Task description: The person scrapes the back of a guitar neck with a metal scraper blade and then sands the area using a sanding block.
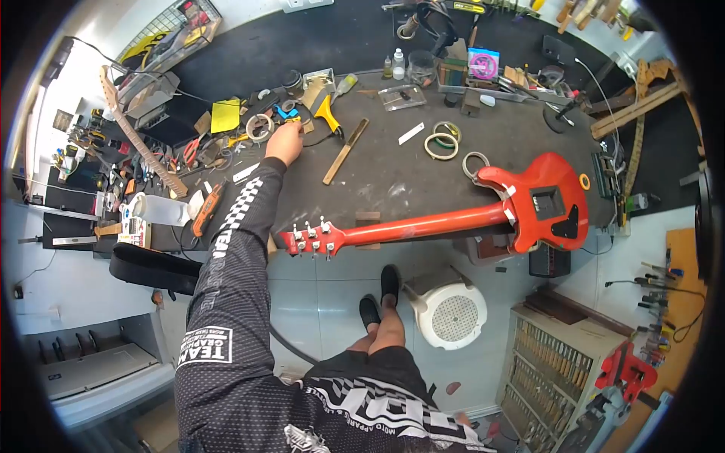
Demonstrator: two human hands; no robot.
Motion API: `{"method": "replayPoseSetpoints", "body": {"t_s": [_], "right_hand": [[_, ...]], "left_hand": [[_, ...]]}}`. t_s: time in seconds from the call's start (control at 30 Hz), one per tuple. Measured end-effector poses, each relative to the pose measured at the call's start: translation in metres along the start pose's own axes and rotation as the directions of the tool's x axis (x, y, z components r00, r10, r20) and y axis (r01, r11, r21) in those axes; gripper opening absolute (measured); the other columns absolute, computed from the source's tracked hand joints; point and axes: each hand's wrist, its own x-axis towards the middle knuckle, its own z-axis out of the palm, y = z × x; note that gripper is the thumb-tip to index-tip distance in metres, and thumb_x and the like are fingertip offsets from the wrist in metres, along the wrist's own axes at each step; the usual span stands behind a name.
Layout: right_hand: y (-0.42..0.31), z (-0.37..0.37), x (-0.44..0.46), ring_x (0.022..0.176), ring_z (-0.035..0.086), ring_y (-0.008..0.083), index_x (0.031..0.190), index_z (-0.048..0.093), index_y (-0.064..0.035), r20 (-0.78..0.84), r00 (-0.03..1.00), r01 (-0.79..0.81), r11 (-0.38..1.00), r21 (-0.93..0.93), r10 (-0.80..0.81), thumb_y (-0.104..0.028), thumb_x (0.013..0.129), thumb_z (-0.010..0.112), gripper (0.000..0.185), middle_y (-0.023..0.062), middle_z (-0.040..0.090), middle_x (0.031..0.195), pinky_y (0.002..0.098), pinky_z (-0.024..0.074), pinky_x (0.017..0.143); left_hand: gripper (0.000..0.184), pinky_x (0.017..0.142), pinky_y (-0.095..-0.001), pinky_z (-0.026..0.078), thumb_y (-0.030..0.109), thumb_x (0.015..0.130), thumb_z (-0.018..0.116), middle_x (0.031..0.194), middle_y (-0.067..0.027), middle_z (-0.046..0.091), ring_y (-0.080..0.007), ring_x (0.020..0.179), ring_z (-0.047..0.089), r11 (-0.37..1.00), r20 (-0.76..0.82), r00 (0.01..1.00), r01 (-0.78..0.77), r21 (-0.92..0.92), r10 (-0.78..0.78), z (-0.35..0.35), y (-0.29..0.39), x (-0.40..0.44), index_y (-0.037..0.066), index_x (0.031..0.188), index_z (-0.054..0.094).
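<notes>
My left hand (285, 145) reaches to the back left of the dark workbench, its fingers curled beside small blue and yellow items (287, 112). What the fingertips hold, if anything, is hidden. Left of the hand lies a roll of tape (260, 128); to its right is a yellow-and-black tool (328, 115). My right hand cannot be made out. A red electric guitar (529, 200) lies face down along the front edge, its neck (430, 226) over a wooden block (368, 219) and its headstock (313, 238) pointing left.
A wooden strip (346, 151), a white strip (411, 134) and tape rings (441, 146) lie mid-bench. Loose tools crowd the left, near an unattached guitar neck (140, 140) and an orange cutter (209, 210). A white stool (451, 313) and drawer cabinet (555, 362) stand below.
</notes>
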Motion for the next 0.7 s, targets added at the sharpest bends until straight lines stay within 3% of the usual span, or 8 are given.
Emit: {"method": "replayPoseSetpoints", "body": {"t_s": [0.03, 0.1, 0.17, 0.33, 0.47, 0.57, 0.67, 0.7], "right_hand": [[-0.005, -0.006, -0.012, 0.125, 0.072, 0.0483, 0.128, 0.077, 0.0029, 0.112, 0.976, -0.195, 0.978, 0.075, 0.186, -0.024, 0.087, 0.079, 0.049, 0.0313, 0.076, 0.128, 0.0543, 0.0575, 0.109], [-0.023, 0.000, -0.002, 0.123, 0.073, 0.0481, 0.128, 0.077, 0.0024, 0.248, 0.931, -0.285, 0.958, 0.039, 0.267, -0.024, 0.088, 0.079, 0.048, 0.0308, 0.077, 0.126, 0.0542, 0.0579, 0.108], [-0.041, 0.002, 0.015, 0.121, 0.074, 0.0480, 0.128, 0.077, 0.0019, 0.313, 0.908, -0.300, 0.954, 0.023, 0.278, -0.024, 0.088, 0.079, 0.047, 0.0304, 0.077, 0.124, 0.0541, 0.0582, 0.106], [-0.091, -0.033, 0.052, 0.117, 0.076, 0.0476, 0.127, 0.077, 0.0006, 0.366, 0.903, -0.241, 0.970, -0.002, 0.225, -0.024, 0.089, 0.079, 0.045, 0.0293, 0.079, 0.118, 0.0539, 0.0590, 0.103], [-0.114, -0.069, 0.092, 0.113, 0.077, 0.0473, 0.126, 0.077, -0.0004, 0.272, 0.951, -0.179, 0.978, 0.109, 0.144, -0.024, 0.089, 0.079, 0.043, 0.0284, 0.081, 0.114, 0.0538, 0.0596, 0.100], [-0.131, -0.090, 0.128, 0.111, 0.078, 0.0452, 0.122, 0.077, 0.0007, 0.091, 0.995, -0.073, 0.905, 0.420, 0.038, -0.019, 0.091, 0.077, 0.037, 0.0265, 0.081, 0.112, 0.0526, 0.0603, 0.098], [-0.147, -0.093, 0.162, 0.081, 0.074, 0.0217, 0.124, 0.069, 0.0017, 0.013, 1.000, -0.004, 0.904, 0.429, -0.001, -0.007, 0.097, 0.070, 0.029, 0.0091, 0.076, 0.093, 0.0425, 0.0588, 0.071], [-0.146, -0.094, 0.160, 0.081, 0.074, 0.0217, 0.124, 0.069, 0.0017, 0.017, 1.000, -0.007, 0.904, 0.428, 0.000, -0.007, 0.097, 0.070, 0.029, 0.0091, 0.076, 0.093, 0.0425, 0.0588, 0.071]], "left_hand": [[0.023, 0.105, -0.0525, 0.059, 0.014, 0.095, 0.078, 0.120, -0.0198, 0.080, -0.0401, 0.121, 0.075, 1.000, -0.007, 1.000, 0.030, 0.007, -0.030, 0.016, -0.004, 0.013, 0.003, 0.115, 0.077], [0.025, 0.104, -0.0526, 0.059, 0.016, 0.094, 0.081, 0.122, -0.0205, 0.080, -0.0401, 0.121, 0.075, 0.997, 0.022, 0.998, 0.066, 0.038, -0.067, 0.029, 0.002, 0.025, 0.003, 0.115, 0.077], [0.031, 0.102, -0.0532, 0.060, 0.024, 0.093, 0.086, 0.122, -0.0214, 0.079, -0.0405, 0.120, 0.076, 0.986, 0.073, 0.987, 0.133, 0.102, -0.141, 0.044, -0.003, 0.039, 0.004, 0.115, 0.078], [0.033, 0.096, -0.0545, 0.061, 0.028, 0.094, 0.087, 0.114, -0.0217, 0.079, -0.0431, 0.110, 0.077, 0.988, 0.125, 0.992, 0.014, 0.152, -0.033, 0.040, -0.019, 0.058, 0.003, 0.114, 0.079], [0.028, 0.090, -0.0530, 0.063, 0.028, 0.099, 0.082, 0.113, -0.0204, 0.078, -0.0412, 0.106, 0.079, 0.965, 0.152, 0.984, -0.126, 0.231, 0.092, 0.038, -0.029, 0.063, 0.004, 0.112, 0.079], [0.023, 0.089, -0.0517, 0.064, 0.026, 0.101, 0.078, 0.109, -0.0187, 0.078, -0.0393, 0.104, 0.080, 0.919, 0.204, 0.969, -0.201, 0.339, 0.137, 0.037, -0.024, 0.063, 0.004, 0.106, 0.078], [0.022, 0.088, -0.0505, 0.065, 0.027, 0.102, 0.076, 0.112, -0.0189, 0.079, -0.0387, 0.103, 0.081, 0.900, 0.181, 0.979, -0.163, 0.404, 0.096, 0.038, -0.026, 0.065, 0.005, 0.104, 0.077], [0.025, 0.089, -0.0510, 0.065, 0.029, 0.100, 0.079, 0.121, -0.0213, 0.079, -0.0373, 0.104, 0.081, 0.939, 0.155, 0.988, -0.056, 0.340, 0.003, 0.037, -0.028, 0.067, 0.006, 0.107, 0.077]]}}
